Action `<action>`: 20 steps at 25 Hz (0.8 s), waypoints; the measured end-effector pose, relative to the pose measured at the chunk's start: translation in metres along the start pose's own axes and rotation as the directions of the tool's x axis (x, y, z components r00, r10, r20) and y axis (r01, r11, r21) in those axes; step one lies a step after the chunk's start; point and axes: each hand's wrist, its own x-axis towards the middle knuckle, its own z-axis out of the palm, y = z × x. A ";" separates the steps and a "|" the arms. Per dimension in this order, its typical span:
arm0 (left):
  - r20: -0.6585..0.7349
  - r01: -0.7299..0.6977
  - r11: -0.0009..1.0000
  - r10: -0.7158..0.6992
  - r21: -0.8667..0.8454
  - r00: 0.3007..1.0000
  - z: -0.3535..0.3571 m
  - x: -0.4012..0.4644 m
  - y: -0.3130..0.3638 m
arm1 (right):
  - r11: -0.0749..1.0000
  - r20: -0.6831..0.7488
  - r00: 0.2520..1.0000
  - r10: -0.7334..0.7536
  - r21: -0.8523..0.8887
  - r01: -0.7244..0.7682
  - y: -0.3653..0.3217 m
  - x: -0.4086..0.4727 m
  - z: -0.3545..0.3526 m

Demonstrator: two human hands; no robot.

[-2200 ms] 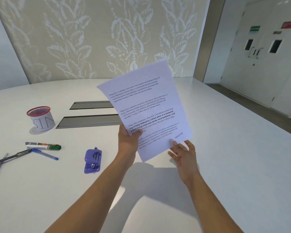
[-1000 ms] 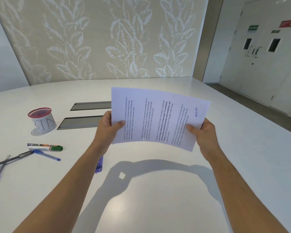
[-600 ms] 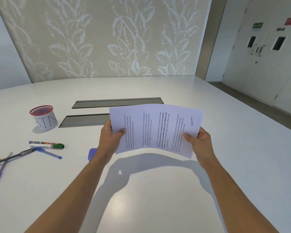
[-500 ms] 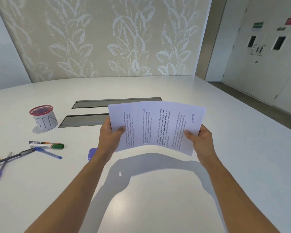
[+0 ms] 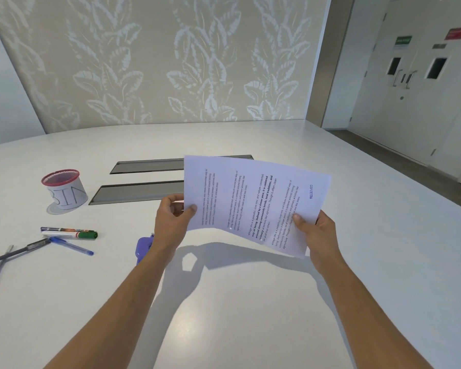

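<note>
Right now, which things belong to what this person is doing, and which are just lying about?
In hand: printed sheet, gripped by the left hand and right hand.
Lying about: cup marked BIN, green-capped marker, blue pen, purple tool, on the white table.

The sheet is hiding the fingers of the right hand and part of both slots. The left forearm is covering most of the purple punch. Pens at the left edge of the bench are being cropped.

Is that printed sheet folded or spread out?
Spread out: the sheet is unfolded, slightly bowed, held between the left hand and right hand.
</note>
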 end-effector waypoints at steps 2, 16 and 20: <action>-0.030 0.035 0.999 -0.036 -0.021 0.999 0.004 -0.001 -0.003 | 0.996 0.005 0.999 0.048 0.077 -0.048 0.000 -0.004 0.000; 0.086 0.246 0.814 -0.237 -0.526 0.968 0.077 -0.059 -0.001 | 0.866 0.005 0.950 0.312 0.411 -0.286 0.025 -0.037 0.035; 0.004 0.201 0.891 -0.219 -0.407 0.976 0.083 -0.060 -0.001 | 0.869 0.022 0.952 0.304 0.403 -0.287 0.028 -0.044 0.034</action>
